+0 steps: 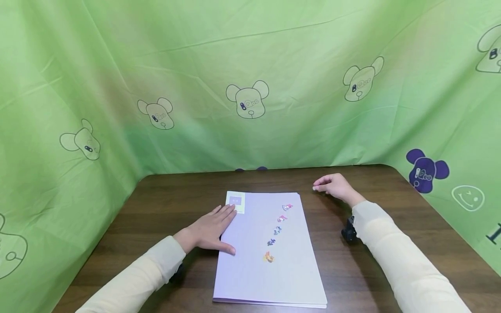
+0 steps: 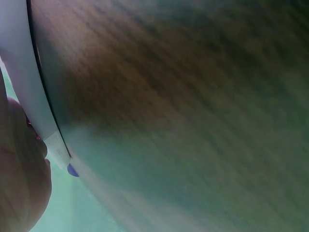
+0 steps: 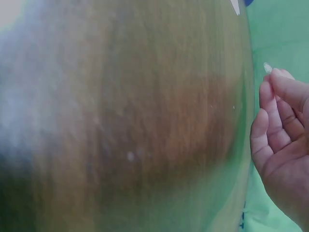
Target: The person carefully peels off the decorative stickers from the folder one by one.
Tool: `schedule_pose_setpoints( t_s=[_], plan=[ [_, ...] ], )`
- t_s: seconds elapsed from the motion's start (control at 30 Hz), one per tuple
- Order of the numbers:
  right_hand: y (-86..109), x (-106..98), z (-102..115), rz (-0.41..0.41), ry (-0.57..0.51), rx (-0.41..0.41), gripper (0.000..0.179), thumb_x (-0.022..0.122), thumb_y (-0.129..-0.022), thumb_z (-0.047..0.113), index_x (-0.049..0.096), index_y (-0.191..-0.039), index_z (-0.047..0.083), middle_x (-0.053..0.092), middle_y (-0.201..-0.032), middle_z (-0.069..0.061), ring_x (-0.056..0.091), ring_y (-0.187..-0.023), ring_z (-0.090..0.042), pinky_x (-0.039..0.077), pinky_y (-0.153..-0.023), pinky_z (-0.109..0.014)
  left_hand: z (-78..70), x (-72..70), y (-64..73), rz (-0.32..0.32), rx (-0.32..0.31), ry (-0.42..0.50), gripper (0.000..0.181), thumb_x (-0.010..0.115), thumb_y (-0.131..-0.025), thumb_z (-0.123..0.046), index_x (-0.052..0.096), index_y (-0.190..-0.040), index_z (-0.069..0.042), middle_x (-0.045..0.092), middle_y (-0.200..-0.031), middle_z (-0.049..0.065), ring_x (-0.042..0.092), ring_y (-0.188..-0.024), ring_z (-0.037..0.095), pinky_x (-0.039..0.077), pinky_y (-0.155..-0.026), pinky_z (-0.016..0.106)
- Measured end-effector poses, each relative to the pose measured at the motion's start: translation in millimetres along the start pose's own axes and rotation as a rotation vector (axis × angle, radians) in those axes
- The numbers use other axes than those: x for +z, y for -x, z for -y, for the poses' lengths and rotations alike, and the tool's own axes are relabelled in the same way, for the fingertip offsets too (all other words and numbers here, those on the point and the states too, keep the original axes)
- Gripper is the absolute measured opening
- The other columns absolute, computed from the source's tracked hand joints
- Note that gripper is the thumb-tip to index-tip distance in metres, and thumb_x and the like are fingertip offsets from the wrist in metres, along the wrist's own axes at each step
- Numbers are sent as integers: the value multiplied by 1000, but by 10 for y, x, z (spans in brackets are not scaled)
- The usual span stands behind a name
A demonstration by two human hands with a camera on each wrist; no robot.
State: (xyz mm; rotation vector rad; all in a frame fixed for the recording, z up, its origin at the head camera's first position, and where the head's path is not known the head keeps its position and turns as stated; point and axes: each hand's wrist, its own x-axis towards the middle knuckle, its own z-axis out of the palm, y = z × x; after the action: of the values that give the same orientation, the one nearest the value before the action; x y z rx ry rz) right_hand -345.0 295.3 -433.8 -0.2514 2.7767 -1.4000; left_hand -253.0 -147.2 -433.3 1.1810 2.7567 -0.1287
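Observation:
A large white pad of paper (image 1: pixel 250 278) lies on the table, its sheets showing as layers along the near edge. Colourful cartoon stickers run down it in a slanting row, from a pink one (image 1: pixel 287 207) at the top to an orange one (image 1: pixel 268 257). My left hand (image 1: pixel 209 228) rests flat on the pad's left side, fingers straight, fingertips at a pale printed label (image 1: pixel 239 208) in the corner. Right of the pad, my right hand (image 1: pixel 334 187) is held over the table. Its thumb and forefinger pinch a small whitish piece (image 3: pixel 267 68), too small to identify.
The dark wooden table (image 1: pixel 172 191) ends at a green curtain (image 1: pixel 195 130) printed with bear heads, which stands behind it and at both sides. A black wrist camera (image 1: pixel 349 230) sits under the right sleeve.

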Motion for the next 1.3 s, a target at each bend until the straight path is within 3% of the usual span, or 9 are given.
schedule_pose_setpoints(
  t_s=[0.4,0.7,1.3],
  plan=[
    [-49,-59,-74,-16,87,-18,19,72,-88,10,69,-98,-6,69,-87,-9,56,-81,-18,43,-75,-32,8,22,-7,-3,-5,6,117,41,-77,-86,11,-156,-5,3,-162,8,0,-148,21,3,-117,35],
    [-49,-68,-102,-31,111,-9,19,72,-87,9,68,-97,-7,68,-85,-9,55,-77,-16,43,-71,-30,25,31,-17,-6,1,0,117,40,-77,-87,11,-156,-5,3,-162,8,0,-148,21,3,-117,36],
    [-92,-50,-152,-48,231,-31,14,71,-86,10,70,-93,-2,67,-81,-5,56,-80,-22,41,-77,-37,32,41,-26,3,-8,4,118,39,-76,-88,10,-156,-6,1,-162,7,-2,-147,20,2,-117,35]
  ],
)
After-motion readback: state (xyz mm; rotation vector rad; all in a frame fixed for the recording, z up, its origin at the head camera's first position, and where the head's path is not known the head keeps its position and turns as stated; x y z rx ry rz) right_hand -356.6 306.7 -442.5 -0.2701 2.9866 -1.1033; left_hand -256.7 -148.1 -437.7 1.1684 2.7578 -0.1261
